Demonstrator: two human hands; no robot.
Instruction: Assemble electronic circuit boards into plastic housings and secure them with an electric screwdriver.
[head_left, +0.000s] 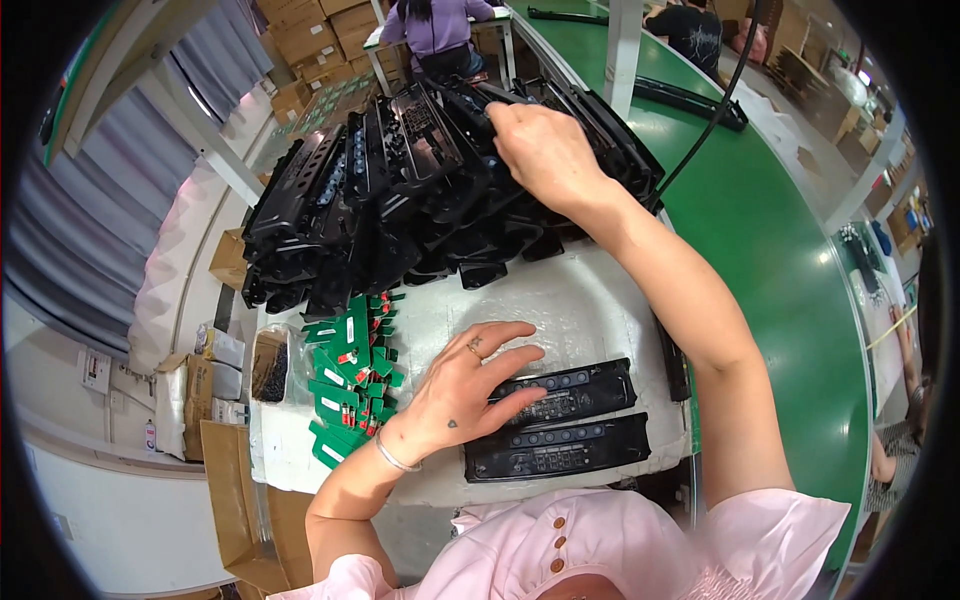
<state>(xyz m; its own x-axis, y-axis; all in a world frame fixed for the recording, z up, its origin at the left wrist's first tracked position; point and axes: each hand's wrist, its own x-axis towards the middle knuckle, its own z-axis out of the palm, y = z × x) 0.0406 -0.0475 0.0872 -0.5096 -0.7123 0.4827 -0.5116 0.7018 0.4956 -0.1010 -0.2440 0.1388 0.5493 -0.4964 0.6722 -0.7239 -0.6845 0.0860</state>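
Note:
My left hand (462, 388) is over the white foam-like work surface (490, 315), fingers spread and holding nothing. Its fingertips reach over the upper of two long black plastic panels (600, 382), each with a row of round buttons. The lower panel (560, 448) lies parallel, nearer to me. My right arm stretches to a big heap of black plastic housings (400, 200) at the far side. There my right hand (548, 155) has its fingers closed on the edge of a black plastic housing (470, 100) on top; the fingertips are partly hidden.
Left of my left hand lie several green circuit boards (345, 380) with red parts. Beyond them stands a clear-lined box of small dark screws (270, 368). A green conveyor belt (760, 300) runs along the right, past a white post (622, 60). Another person (432, 35) sits at the back.

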